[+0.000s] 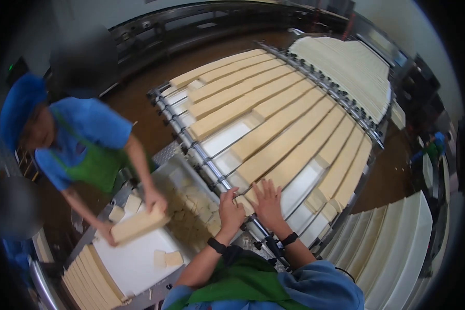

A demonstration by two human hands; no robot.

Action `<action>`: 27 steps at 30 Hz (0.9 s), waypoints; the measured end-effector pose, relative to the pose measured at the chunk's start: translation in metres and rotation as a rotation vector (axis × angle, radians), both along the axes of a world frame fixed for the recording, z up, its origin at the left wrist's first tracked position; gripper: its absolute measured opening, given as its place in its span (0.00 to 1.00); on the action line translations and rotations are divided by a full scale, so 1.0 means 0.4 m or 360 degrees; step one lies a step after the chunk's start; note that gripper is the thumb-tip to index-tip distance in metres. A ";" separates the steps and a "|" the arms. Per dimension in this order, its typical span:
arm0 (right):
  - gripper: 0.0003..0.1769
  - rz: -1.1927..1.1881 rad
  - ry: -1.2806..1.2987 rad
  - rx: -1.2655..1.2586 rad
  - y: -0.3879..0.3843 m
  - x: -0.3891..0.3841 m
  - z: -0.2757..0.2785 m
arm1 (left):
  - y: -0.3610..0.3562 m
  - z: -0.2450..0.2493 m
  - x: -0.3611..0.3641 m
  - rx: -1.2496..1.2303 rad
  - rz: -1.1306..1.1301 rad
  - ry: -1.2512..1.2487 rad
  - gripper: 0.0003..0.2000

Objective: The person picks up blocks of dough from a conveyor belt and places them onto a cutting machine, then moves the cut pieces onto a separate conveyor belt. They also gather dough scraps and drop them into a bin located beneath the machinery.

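Long pale-yellow slabs (274,147) lie side by side in lanes on a white surface, divided by thin metal rods. My right hand (267,204), fingers spread, rests on the near end of one slab beside the metal rail (212,168). My left hand (231,209) is at the rail just to the left, its fingers bent around or against a small pale piece (244,205). How firmly the left fingers hold that piece cannot be made out. Both wrists wear black bands.
At left a co-worker (82,139) holds a pale block (139,225) over a white board (134,263). Between us stands a bin (178,181) of cut pieces. Stacked slabs (90,279) lie lower left, nested white trays (387,248) lower right.
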State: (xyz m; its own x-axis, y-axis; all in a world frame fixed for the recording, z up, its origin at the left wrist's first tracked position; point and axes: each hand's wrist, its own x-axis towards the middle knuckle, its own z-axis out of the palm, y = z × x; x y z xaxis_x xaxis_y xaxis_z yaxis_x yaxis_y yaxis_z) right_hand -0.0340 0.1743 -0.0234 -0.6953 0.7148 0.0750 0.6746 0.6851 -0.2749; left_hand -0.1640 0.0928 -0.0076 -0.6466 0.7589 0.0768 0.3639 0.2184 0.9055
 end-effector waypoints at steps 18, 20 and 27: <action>0.33 0.1516 0.0583 -0.0636 -0.587 -0.615 0.047 | -1.205 -0.229 -0.301 -0.0802 0.2784 0.0384 0.31; 0.33 0.1828 0.0543 -0.0756 -0.737 -0.754 0.005 | -1.289 -0.228 -0.291 -0.0941 0.2853 0.0170 0.34; 0.33 0.2208 0.0398 -0.0507 -1.134 -1.158 -0.134 | -1.425 -0.245 -0.320 -0.0637 0.2438 0.0000 0.39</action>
State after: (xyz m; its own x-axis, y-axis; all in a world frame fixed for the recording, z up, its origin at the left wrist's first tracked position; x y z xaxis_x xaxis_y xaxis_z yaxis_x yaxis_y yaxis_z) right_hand -0.4973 -0.2792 -0.0770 -0.8220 -0.5037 0.2656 -0.5587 0.6235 -0.5469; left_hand -0.2919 -0.4773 -0.1055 -0.7871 -0.6156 0.0400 -0.4165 0.5781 0.7017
